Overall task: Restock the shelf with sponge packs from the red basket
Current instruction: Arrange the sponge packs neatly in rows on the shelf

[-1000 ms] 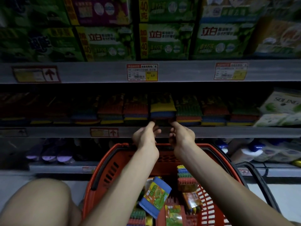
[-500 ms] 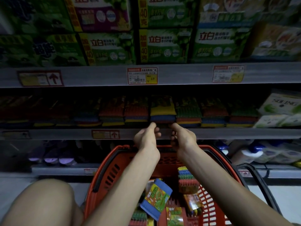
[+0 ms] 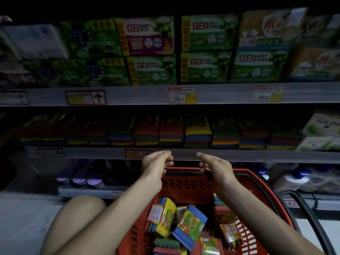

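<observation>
The left hand (image 3: 156, 165) and right hand (image 3: 216, 167) are hovering empty, fingers loosely relaxed, before the shelf (image 3: 248, 155). Sponge packs (image 3: 163, 217) are lying jumbled in the red basket (image 3: 257, 178). The topmost blue-edged pack (image 3: 191, 224) is probably offering the cleanest grip, then lining up with the shelved row (image 3: 197, 132).

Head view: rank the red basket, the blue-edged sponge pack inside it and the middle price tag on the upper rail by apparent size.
1. red basket
2. blue-edged sponge pack, nearer the camera, so unsure
3. middle price tag
</observation>
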Available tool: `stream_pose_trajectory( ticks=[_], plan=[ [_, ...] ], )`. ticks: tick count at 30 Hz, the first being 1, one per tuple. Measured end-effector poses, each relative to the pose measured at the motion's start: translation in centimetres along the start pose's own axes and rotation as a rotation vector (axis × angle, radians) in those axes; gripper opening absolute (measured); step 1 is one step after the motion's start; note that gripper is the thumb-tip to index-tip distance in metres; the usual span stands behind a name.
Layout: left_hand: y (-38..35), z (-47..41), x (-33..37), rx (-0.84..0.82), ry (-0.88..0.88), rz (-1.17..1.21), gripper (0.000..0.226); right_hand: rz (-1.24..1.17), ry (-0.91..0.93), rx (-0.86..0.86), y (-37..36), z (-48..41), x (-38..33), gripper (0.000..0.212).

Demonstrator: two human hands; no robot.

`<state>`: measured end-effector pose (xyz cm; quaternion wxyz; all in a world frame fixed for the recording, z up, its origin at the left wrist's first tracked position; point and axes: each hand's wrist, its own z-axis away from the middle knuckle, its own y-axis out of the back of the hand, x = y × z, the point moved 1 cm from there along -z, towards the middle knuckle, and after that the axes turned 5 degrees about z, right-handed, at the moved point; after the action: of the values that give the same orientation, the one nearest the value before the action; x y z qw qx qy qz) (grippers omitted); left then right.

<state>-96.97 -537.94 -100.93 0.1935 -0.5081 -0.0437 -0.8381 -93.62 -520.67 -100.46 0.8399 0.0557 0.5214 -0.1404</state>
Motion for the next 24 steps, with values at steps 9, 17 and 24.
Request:
stream_pose_trajectory(
  ticks=[9, 17, 24],
  plan=[
    [2.9, -1.6, 1.1, -0.075, -0.018, 0.022, 0.004, -0.192, -0.096, 0.147, -6.9, 0.6, -0.3, 0.011],
    [1.3, -2.9, 0.8, -0.088, 0.053, 0.181, 0.011, -0.327, -0.189, 0.322, -10.6, -2.0, -0.7, 0.028],
    [1.2, -3.6, 1.0, -0.091, 0.089, 0.227, 0.016, -0.336, -0.208, 0.381, -11.8, -2.6, -1.0, 0.023]
  ],
)
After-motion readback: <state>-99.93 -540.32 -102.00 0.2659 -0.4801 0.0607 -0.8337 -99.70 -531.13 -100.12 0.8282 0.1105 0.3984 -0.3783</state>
